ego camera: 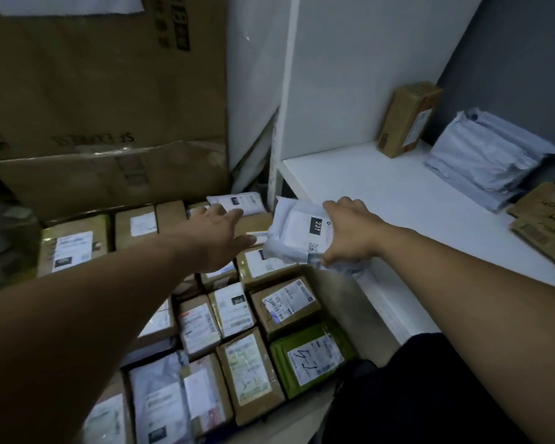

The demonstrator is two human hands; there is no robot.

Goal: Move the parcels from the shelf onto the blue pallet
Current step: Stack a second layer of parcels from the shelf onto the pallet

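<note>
Parcel 231 [297, 232] is a soft white bag with a black number tag. It hangs in the air just past the front corner of the white shelf [382, 187], over a pile of boxes [282, 302] on the floor. I cannot see the blue pallet; I think it is under that pile.

The right hand [350, 233] pinches the bag by one edge, with the fingers curled over the top and the thumb underneath. The left hand [218, 238] is spread wide and holds nothing. It reaches toward the bag and is very near it.

The bag looks smooth and floppy, so it could slip out of a one-edge pinch. If it falls here, it could drop into the dark gap between the pile and the shelf. Set on a tilted box, it could slide off.

On the shelf wait a brown box [409, 120], a stack of grey bags [491, 161] and some brown envelopes [545, 219].
</note>
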